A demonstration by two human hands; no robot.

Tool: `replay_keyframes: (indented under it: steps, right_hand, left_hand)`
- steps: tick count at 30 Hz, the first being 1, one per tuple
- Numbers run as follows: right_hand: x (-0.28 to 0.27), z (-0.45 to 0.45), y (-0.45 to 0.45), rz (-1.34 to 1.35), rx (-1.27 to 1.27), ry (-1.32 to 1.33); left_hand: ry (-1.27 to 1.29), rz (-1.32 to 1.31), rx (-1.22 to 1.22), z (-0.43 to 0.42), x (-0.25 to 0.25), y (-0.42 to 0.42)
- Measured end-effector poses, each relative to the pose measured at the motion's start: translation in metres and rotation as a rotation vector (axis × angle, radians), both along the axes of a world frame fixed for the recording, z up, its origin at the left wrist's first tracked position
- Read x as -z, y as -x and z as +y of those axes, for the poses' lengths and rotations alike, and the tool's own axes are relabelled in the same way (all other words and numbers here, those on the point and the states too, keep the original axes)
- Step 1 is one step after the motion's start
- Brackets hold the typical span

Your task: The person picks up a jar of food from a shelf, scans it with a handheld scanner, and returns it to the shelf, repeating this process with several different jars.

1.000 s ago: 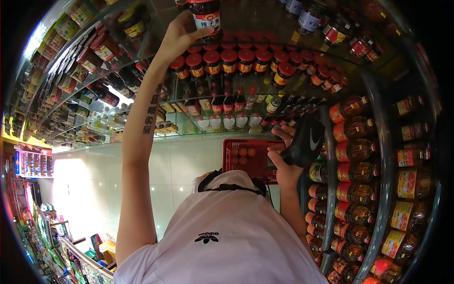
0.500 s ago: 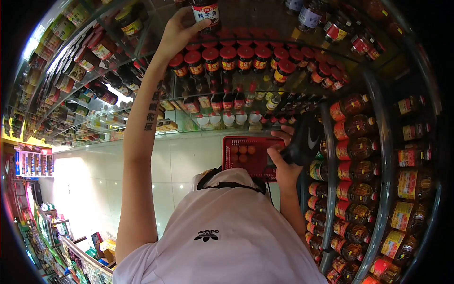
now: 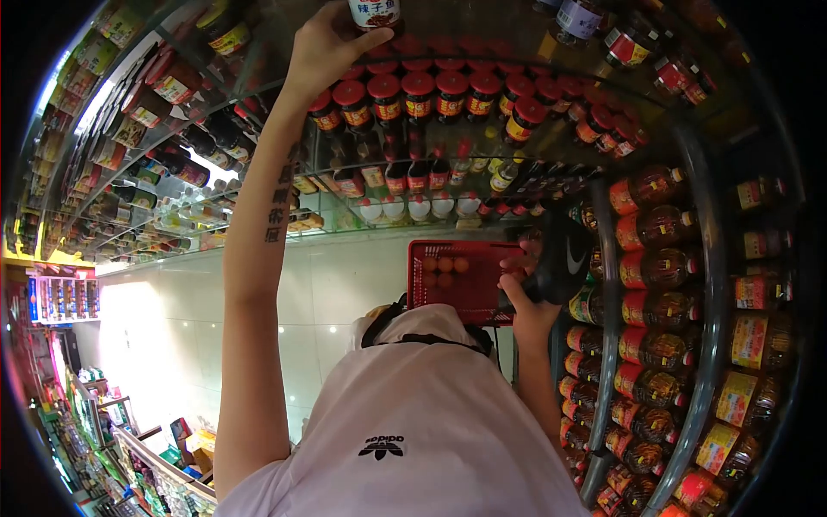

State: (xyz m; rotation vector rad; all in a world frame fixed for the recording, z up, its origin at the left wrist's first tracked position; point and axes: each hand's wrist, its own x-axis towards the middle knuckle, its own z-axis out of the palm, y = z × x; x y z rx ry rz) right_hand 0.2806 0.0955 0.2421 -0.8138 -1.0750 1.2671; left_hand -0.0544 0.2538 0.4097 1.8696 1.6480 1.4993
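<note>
At the top edge of the head view, my left hand (image 3: pixel 332 41) is wrapped around a jar (image 3: pixel 375 12), its thumb lying across the base. The jar has a white label with dark characters and a food picture; its upper part is cut off by the frame. My right hand (image 3: pixel 528 289), lower right, has thumb and fingers curled about a black item (image 3: pixel 560 261) bearing a pale swoosh mark. What this item is I cannot make out, and it hides part of the hand. A red plastic basket (image 3: pixel 417 289) with several round brownish things (image 3: pixel 445 264), perhaps eggs, is beside that hand.
Red-lidded jars (image 3: pixel 418 95) stand in a row on a glass shelf ahead, with small bottles (image 3: pixel 415 175) below. Large oil bottles (image 3: pixel 655 269) fill racks behind metal rails (image 3: pixel 711 302) on my right. More jars (image 3: pixel 177 79) line shelves at left, above a pale tiled floor (image 3: pixel 207 319).
The jar and my left hand have shifted slightly upward in view, so less of the jar shows. My right hand and the black item sit a little lower and further right.
</note>
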Motion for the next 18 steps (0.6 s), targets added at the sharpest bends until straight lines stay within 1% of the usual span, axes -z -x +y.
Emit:
replay_keyframes:
  steps: [2, 4, 5, 7, 13, 14, 16, 17, 18]
  right_hand:
    - [0.003, 0.0, -0.002, -0.001, 0.028, 0.012]
    - [0.008, 0.0, -0.006, -0.027, 0.004, 0.123]
    - [0.014, 0.002, -0.01, -0.028, 0.004, 0.122]
    - [0.03, 0.002, -0.017, -0.116, 0.03, 0.129]
    - [0.043, 0.002, -0.02, -0.092, 0.128, 0.222]
    - [0.051, 0.004, -0.024, -0.092, 0.127, 0.223]
    - [0.078, 0.01, -0.038, -0.186, 0.019, 0.239]
    - [0.088, 0.013, -0.042, -0.185, 0.018, 0.232]
    - [0.096, 0.016, -0.046, -0.225, -0.003, 0.298]
  left_hand:
    - [0.092, -0.093, -0.021, -0.003, -0.006, -0.004]
    - [0.106, -0.089, -0.044, -0.004, -0.009, -0.009]
    - [0.117, -0.083, -0.072, -0.003, -0.01, -0.009]
    - [0.09, -0.066, -0.068, 0.004, -0.001, -0.001]
    - [0.053, -0.04, -0.074, 0.002, -0.001, -0.003]
    - [0.06, -0.036, -0.086, 0.001, -0.003, -0.004]
    - [0.067, -0.052, -0.08, 0.004, 0.002, -0.001]
    - [0.069, -0.069, -0.074, 0.006, 0.003, 0.001]
    - [0.061, -0.067, -0.075, 0.005, 0.001, 0.001]
